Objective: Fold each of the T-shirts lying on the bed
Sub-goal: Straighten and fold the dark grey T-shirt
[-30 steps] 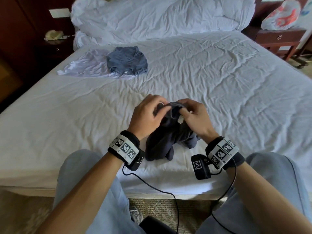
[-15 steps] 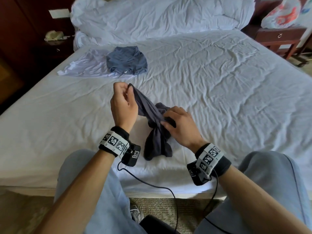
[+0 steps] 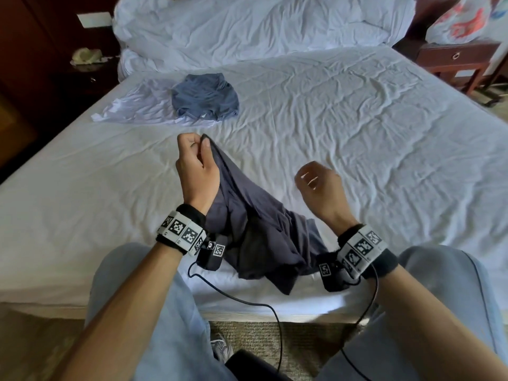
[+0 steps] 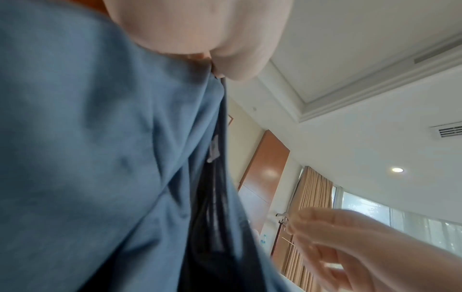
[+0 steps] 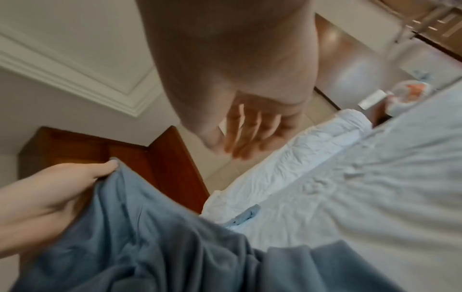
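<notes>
Right hand released dark T-shirt; left hand grip unchanged.

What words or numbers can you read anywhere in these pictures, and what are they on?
None can be read.
Wristbands on both wrists: black-and-white square code patterns, not letters.
Small white tag inside the dark T-shirt pinched by the left hand: too blurred to read.
Plastic bag on the nightstand: red and blue print, too blurred to read.
White plate on the dark wall: blank.
</notes>
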### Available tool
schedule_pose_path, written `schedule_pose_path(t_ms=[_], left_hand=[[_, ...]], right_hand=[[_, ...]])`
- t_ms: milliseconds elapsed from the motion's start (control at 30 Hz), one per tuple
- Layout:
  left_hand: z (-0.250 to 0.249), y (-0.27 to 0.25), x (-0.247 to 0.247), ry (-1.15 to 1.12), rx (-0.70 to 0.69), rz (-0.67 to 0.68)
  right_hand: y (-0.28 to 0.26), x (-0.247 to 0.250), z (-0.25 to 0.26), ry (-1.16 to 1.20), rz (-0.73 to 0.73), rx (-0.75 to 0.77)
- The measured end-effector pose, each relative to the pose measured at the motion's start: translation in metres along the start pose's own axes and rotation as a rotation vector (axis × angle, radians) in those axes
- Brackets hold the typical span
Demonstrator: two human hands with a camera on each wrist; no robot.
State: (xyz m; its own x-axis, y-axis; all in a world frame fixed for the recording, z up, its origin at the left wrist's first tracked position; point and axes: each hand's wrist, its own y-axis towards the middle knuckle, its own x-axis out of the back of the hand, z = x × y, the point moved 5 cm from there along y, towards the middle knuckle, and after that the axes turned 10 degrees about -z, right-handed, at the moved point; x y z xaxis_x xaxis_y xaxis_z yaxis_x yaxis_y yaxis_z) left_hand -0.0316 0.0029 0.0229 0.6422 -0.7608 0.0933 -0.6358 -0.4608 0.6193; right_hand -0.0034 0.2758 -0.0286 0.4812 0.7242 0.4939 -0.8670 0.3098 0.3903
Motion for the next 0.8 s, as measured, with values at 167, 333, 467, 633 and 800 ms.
schedule_pose_path(t_ms=[167,333,467,633,800], left_hand=[[-0.003,-0.002,-0.001,-0.017,-0.001,0.022],[-0.003,-0.002,0.003,-0.022,-0.002,0.007],[0.004,0.008,0.008,-0.009,0.01,-0.038],[0.01,0.008,0.001,0.033,-0.032,0.008],[0.019,0.004,-0.005,0.088,-0.018,0.047]], right_hand=[[-0.039,-0.037,0.021,-0.17,0.447,0.107],[-0.038,-0.05,0.018,-0.092,0.318,0.196],[0.009,-0.015,0.022,0.66,0.195,-0.187],[0.043,0.005,-0.004,1.034,0.371,-0.485],[0.036,0.015,-0.053,-0.031,0.076,-0.249]])
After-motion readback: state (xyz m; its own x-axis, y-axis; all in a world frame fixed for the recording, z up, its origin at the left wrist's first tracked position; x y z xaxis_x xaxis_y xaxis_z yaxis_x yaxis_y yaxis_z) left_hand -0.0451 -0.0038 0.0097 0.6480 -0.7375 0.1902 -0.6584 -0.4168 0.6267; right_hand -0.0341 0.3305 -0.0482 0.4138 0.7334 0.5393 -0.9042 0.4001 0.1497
